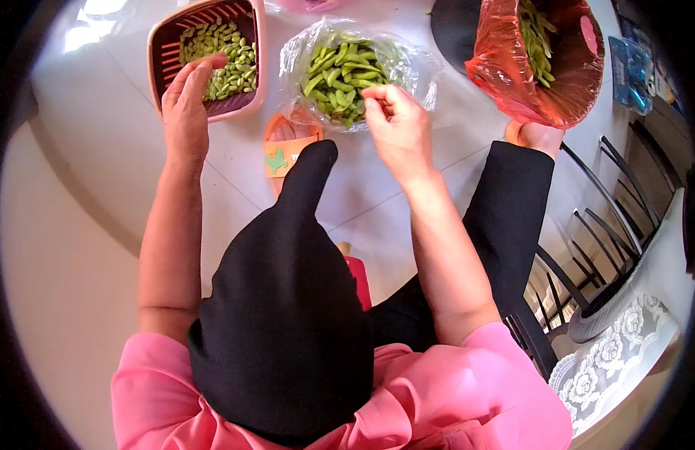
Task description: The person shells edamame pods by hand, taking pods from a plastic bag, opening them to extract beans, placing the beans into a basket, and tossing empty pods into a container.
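My left hand (185, 105) is over the near left part of a pink basket (262, 67) that holds shelled green beans (235, 73). Its fingers are drawn together, and whatever may be between them is hidden. My right hand (400, 124) hovers at the near right edge of a clear plastic bag (418, 67) full of green bean pods (347, 67). Thumb and fingers are curled into a pinch there; I cannot make out anything in them.
At the upper right stands a container lined with a red plastic bag (505, 82), with green pods or hulls (538, 45) inside. An orange slipper (286, 154) is on the tiled floor (235, 187). Black chair legs (610, 217) and a lace cloth (598, 367) are at the right.
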The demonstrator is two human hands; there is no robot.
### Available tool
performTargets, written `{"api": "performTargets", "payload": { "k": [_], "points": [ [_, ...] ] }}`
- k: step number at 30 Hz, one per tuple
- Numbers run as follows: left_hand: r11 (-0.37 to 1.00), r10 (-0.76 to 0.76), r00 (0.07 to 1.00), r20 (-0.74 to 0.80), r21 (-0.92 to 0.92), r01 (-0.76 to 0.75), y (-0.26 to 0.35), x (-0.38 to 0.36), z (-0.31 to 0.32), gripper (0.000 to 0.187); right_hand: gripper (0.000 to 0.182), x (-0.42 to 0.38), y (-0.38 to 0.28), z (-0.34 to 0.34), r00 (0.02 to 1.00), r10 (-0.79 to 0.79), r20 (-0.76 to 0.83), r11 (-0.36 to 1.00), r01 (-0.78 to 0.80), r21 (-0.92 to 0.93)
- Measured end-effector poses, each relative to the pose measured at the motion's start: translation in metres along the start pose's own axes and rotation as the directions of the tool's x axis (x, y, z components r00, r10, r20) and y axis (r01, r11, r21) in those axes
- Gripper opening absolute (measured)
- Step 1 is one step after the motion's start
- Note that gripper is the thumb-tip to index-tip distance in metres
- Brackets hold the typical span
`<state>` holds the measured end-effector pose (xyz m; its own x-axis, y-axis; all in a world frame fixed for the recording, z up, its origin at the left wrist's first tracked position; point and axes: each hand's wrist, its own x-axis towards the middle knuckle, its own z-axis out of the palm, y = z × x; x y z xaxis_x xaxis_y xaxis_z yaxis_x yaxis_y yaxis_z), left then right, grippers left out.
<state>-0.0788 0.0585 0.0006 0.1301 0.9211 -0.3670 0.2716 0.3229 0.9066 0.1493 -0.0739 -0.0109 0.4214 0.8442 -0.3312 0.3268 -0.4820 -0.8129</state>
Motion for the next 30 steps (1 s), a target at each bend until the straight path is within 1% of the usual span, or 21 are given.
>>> {"api": "performTargets", "payload": {
  "k": [2, 3, 5, 6, 8, 9, 10, 11, 12, 13, 14, 16, 18, 19, 20, 21, 22, 23, 24, 26, 30],
  "points": [
    [0.998, 0.014, 1.0, 0.005, 0.064, -0.014, -0.001, -0.003, 0.001, 0.028, 0.011, 0.003, 0.003, 0.013, 0.999, -0.041, -0.006, 0.995, 0.04, -0.093],
    [0.988, 0.072, 0.997, -0.011, 0.14, -0.069, -0.003, -0.004, 0.002, 0.029, 0.011, 0.006, 0.006, 0.019, 0.999, -0.033, -0.005, 0.995, 0.032, -0.095],
    [0.952, 0.181, 0.984, 0.009, 0.249, -0.177, -0.005, -0.005, 0.008, 0.03, 0.017, 0.018, 0.012, 0.028, 0.989, -0.145, 0.015, 0.908, 0.139, -0.394],
    [0.93, 0.264, 0.964, 0.011, 0.262, -0.258, -0.007, -0.004, 0.013, 0.027, 0.017, 0.023, 0.014, 0.029, 0.989, -0.149, 0.012, 0.908, 0.141, -0.395],
    [0.973, 0.224, 0.975, 0.003, 0.052, -0.224, -0.009, -0.01, 0.024, 0.024, 0.017, 0.029, 0.018, 0.032, 0.985, -0.139, 0.1, 0.877, 0.169, -0.45],
    [0.986, 0.164, 0.985, 0.048, 0.005, -0.164, 0.003, -0.02, 0.034, 0.02, 0.015, 0.032, 0.02, 0.031, 0.971, -0.205, 0.12, 0.84, 0.237, -0.488],
    [0.972, 0.227, 0.962, 0.153, 0.029, -0.234, 0.0, -0.024, 0.042, 0.018, 0.015, 0.033, 0.019, 0.03, 0.97, -0.208, 0.126, 0.839, 0.243, -0.487],
    [0.942, 0.292, 0.921, 0.259, 0.092, -0.324, 0.002, -0.032, 0.049, 0.019, 0.015, 0.033, 0.017, 0.029, 0.964, -0.233, 0.129, 0.839, 0.266, -0.474],
    [0.875, 0.393, 0.844, 0.365, 0.134, -0.465, 0.003, -0.037, 0.058, 0.025, 0.015, 0.033, 0.014, 0.026, 0.957, -0.258, 0.131, 0.839, 0.289, -0.461],
    [0.705, 0.474, 0.73, 0.493, 0.284, -0.65, 0.01, -0.038, 0.065, 0.034, 0.018, 0.031, 0.009, 0.019, 0.924, -0.353, 0.146, 0.826, 0.381, -0.415],
    [0.58, 0.496, 0.664, 0.56, 0.356, -0.733, 0.015, -0.04, 0.074, 0.04, 0.018, 0.028, 0.003, 0.014, 0.923, -0.355, 0.148, 0.825, 0.384, -0.415],
    [0.435, 0.499, 0.646, 0.577, 0.478, -0.763, 0.01, -0.043, 0.083, 0.042, 0.022, 0.016, -0.016, 0.003, 0.946, -0.254, 0.202, 0.923, 0.299, -0.242],
    [0.44, 0.474, 0.651, 0.592, 0.482, -0.758, 0.015, -0.046, 0.082, 0.04, 0.023, 0.007, -0.024, -0.004, 0.96, -0.215, 0.178, 0.948, 0.249, -0.197],
    [0.441, 0.448, 0.657, 0.606, 0.489, -0.752, 0.017, -0.046, 0.083, 0.039, 0.024, 0.004, -0.028, -0.009, 0.976, -0.088, 0.201, 0.994, 0.098, -0.043],
    [0.44, 0.449, 0.655, 0.607, 0.488, -0.754, 0.018, -0.045, 0.083, 0.039, 0.026, 0.0, -0.03, -0.011, 0.968, 0.033, 0.248, 0.992, -0.062, 0.112],
    [0.523, 0.416, 0.692, 0.59, 0.467, -0.713, 0.019, -0.046, 0.083, 0.037, 0.022, -0.003, -0.032, -0.008, 0.977, 0.042, 0.21, 0.964, -0.095, 0.25],
    [0.599, 0.379, 0.726, 0.574, 0.446, -0.665, 0.019, -0.046, 0.082, 0.035, 0.022, -0.005, -0.035, -0.008, 0.977, 0.041, 0.212, 0.963, -0.095, 0.254],
    [0.669, 0.398, 0.733, 0.552, 0.372, -0.643, 0.023, -0.046, 0.082, 0.03, 0.017, -0.006, -0.038, -0.009, 0.968, 0.118, 0.223, 0.875, -0.207, 0.437],
    [0.668, 0.398, 0.733, 0.552, 0.373, -0.644, 0.023, -0.048, 0.083, 0.03, 0.014, -0.006, -0.04, -0.01, 0.95, 0.189, 0.249, 0.742, -0.305, 0.597],
    [0.797, 0.354, 0.796, 0.49, 0.287, -0.531, 0.023, -0.054, 0.085, 0.028, 0.011, -0.007, -0.036, -0.01, 0.941, 0.214, 0.263, 0.744, -0.331, 0.58],
    [0.852, 0.291, 0.836, 0.464, 0.272, -0.448, 0.016, -0.058, 0.089, 0.026, 0.013, -0.011, -0.03, -0.008, 0.905, 0.314, 0.288, 0.73, -0.424, 0.536]
  ]
}}
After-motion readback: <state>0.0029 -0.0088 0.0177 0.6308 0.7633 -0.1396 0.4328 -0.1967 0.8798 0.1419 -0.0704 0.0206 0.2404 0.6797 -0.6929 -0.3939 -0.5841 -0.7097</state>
